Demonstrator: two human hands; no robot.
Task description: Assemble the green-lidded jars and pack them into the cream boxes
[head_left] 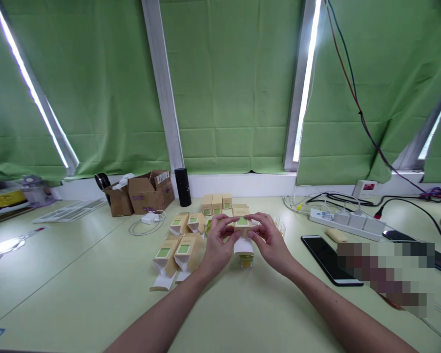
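Both my hands hold one small tan carton with a green label (242, 223) above the table, just in front of me. My left hand (218, 242) pinches its left end, and my right hand (270, 240) grips its right end with curled fingers. A white flap hangs open under the carton. Beneath it a small glass jar (246, 260) stands on the table. Several more tan cartons lie open on their sides to the left (176, 252), and three stand upright behind (216, 203).
The pale green table (77, 274) carries two brown cardboard boxes (147, 192), a black cylinder (183, 187) and a white charger with cable (147, 219) at the back. To the right lie a dark phone (325, 257), a white power strip (347, 223) and tangled cables. Green blinds hang behind.
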